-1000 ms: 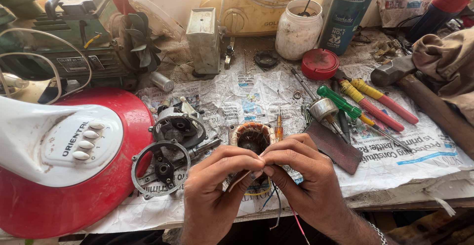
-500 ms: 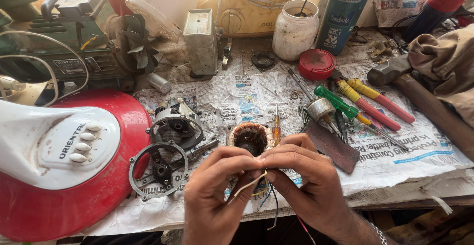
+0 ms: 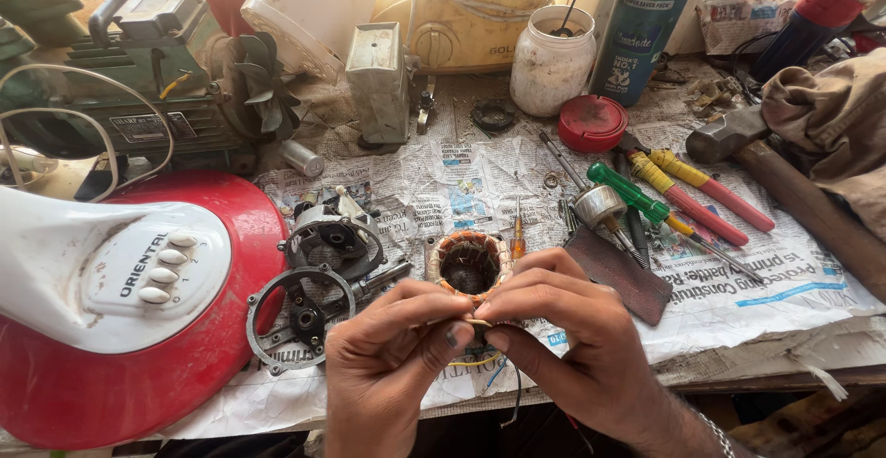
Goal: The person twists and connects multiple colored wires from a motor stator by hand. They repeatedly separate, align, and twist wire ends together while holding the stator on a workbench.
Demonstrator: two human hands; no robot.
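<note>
My left hand [image 3: 392, 356] and my right hand [image 3: 563, 333] meet at the front of the bench. Their fingertips pinch thin wires [image 3: 475, 358] that lead off a round motor stator with copper windings [image 3: 468, 264]. The stator lies on newspaper just beyond my fingers. Left of it sit a grey motor housing [image 3: 330, 235] and a ring-shaped end plate [image 3: 297, 315]. Loose wire ends hang below my hands over the bench edge.
A red and white fan base with push buttons [image 3: 120, 301] fills the left. Screwdrivers [image 3: 678, 195], a hammer [image 3: 784, 190], a red lid [image 3: 592, 122], a white jar [image 3: 552, 61], a blue can [image 3: 643, 24] and a green motor [image 3: 157, 89] crowd the back and right.
My hands have stayed at the stator wires, with the fingertips shifting slightly as they work the wire. The view has drifted a little.
</note>
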